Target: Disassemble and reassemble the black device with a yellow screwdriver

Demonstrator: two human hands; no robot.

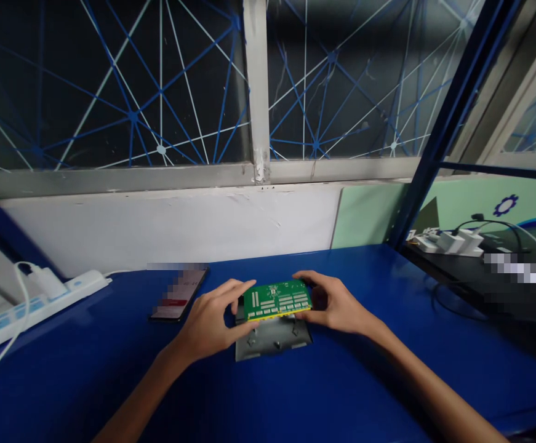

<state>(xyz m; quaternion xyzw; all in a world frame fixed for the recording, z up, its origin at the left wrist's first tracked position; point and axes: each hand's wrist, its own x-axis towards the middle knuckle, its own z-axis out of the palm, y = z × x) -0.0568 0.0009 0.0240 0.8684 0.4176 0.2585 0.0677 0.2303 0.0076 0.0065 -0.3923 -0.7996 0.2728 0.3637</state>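
Observation:
A green circuit board [277, 298] with a yellow front edge and rows of pale parts is held between my two hands. My left hand [212, 317] grips its left edge, fingers behind and thumb at the front corner. Around the right edge, my right hand [335, 304] is closed in the same way. Below the board lies a dark grey plate-like housing [274, 341] with small raised posts. The board covers its rear part, and I cannot tell whether the two touch.
A phone [180, 295] lies to the left on the blue table [364, 394]. A white power strip [41, 314] with a plugged-in charger and cable is at the far left. More plugs and adapters [452, 241] sit on a dark surface at the right. A blue post [438, 135] rises behind.

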